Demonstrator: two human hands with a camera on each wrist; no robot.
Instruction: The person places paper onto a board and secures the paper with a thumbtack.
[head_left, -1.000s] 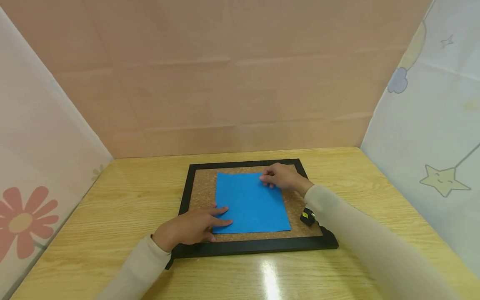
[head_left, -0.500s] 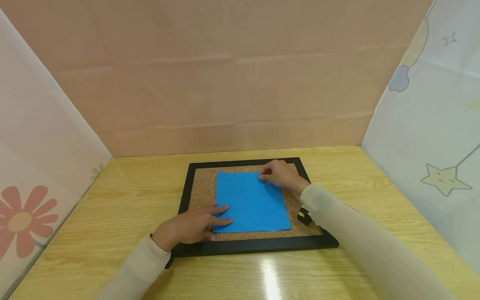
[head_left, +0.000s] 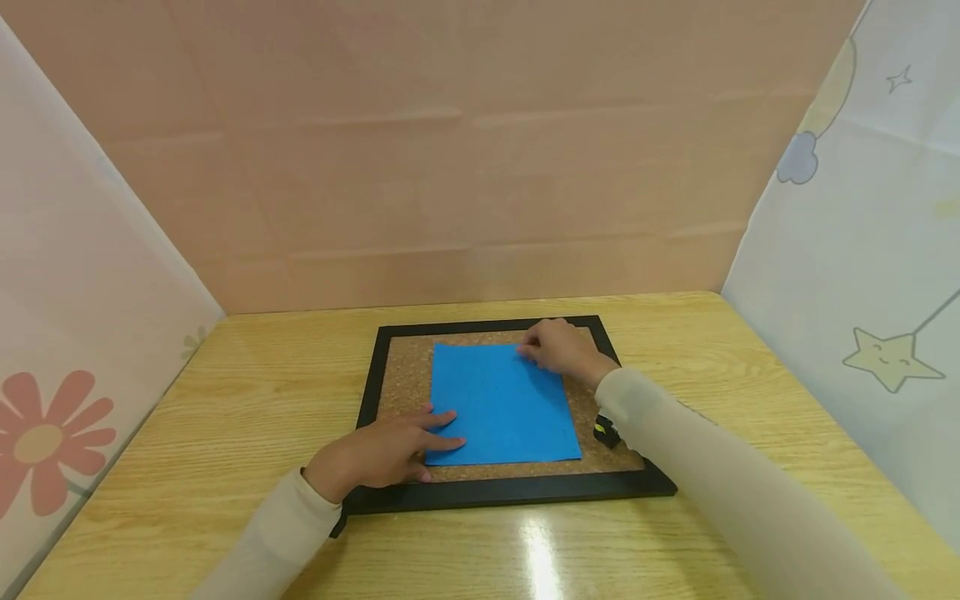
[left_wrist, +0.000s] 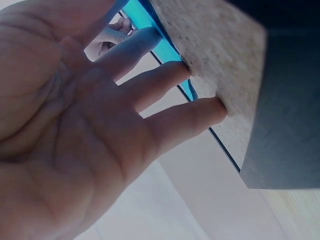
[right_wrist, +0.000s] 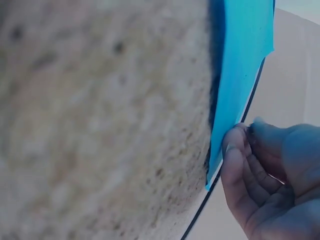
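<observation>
A sheet of blue paper (head_left: 498, 408) lies on the cork board (head_left: 405, 375) inside a black frame. My left hand (head_left: 386, 450) rests at the paper's lower left with fingers spread, two of them on the sheet; in the left wrist view, fingertips (left_wrist: 215, 107) also touch the bare cork. At the upper right corner of the paper, my right hand (head_left: 558, 346) has thumb and index finger pinched together, their tips close to the sheet. Between them seems to be a small pin, almost wholly hidden. In the right wrist view, the paper's edge (right_wrist: 240, 75) stands slightly off the cork.
The board's black frame (head_left: 510, 492) lies on a wooden table (head_left: 247, 400). A small black device (head_left: 606, 431) sits by the right wrist. Behind the table hangs a pinkish-tan backdrop (head_left: 480, 183), with patterned white panels on both sides.
My right hand has shifted very slightly toward the far edge, and its fingers have drawn closer together at the paper's corner. The left hand and the paper have stayed put.
</observation>
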